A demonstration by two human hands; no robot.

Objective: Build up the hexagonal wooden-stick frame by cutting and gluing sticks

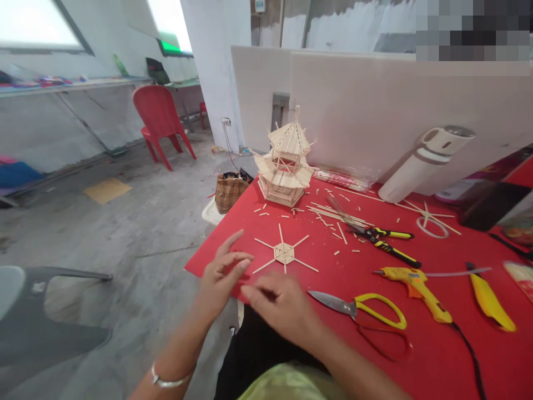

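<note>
My left hand [220, 278] hovers at the near left edge of the red table, thumb and one finger pinched together, another finger raised. My right hand [283, 305] is beside it, slightly blurred, its fingers curled toward the thumb. Whatever either pinch holds, if anything, is too small to make out. Just beyond them lies a flat six-spoked stick frame [284, 253] with a hexagonal web of short sticks at its centre. Farther back stands a tiered pagoda model [285, 166] built from thin wooden sticks. Scissors [353, 306] with yellow and red handles lie right of my right hand.
A yellow glue gun [420, 286], pliers [381, 239] and a yellow-handled tool [489, 297] lie to the right. Loose sticks [337, 214] are scattered mid-table. A white flask [425, 161] and another stick star [427, 214] stand behind. A plaid bag [231, 193] sits beyond the left edge.
</note>
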